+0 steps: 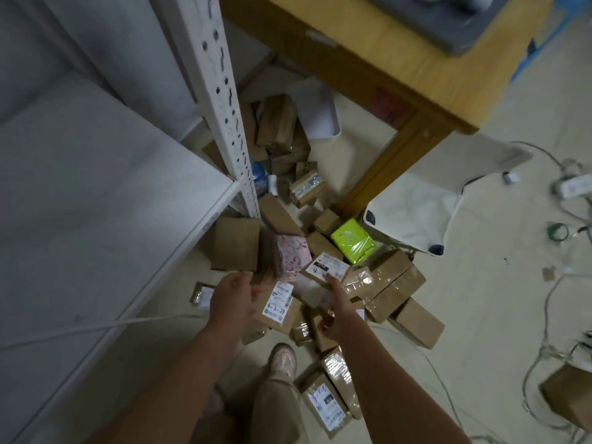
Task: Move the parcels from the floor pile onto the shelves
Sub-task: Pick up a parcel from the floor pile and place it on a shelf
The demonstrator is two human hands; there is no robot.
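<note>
- The floor pile (320, 248) is shown at the centre of the view, spilled between the shelf post and a table leg.
- The parcel marked "4-3-24" (278, 304) lies at the pile's 7 o'clock edge, nearest the feet, so it is judged the handiest pick.
- The left hand (232, 298) is relaxed, fingers touching that parcel's 9 o'clock side.
- The right hand (331, 310) has a forefinger laid on a white-labelled parcel (325, 269); a grasp cannot be told.
- The shelf (112, 203) waits at 9 o'clock.

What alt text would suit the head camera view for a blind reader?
A person's left hand and right hand reach down to a floor pile of brown cardboard parcels. White metal shelves stand to the left; a wooden table and a lime-green packet lie beyond.
</note>
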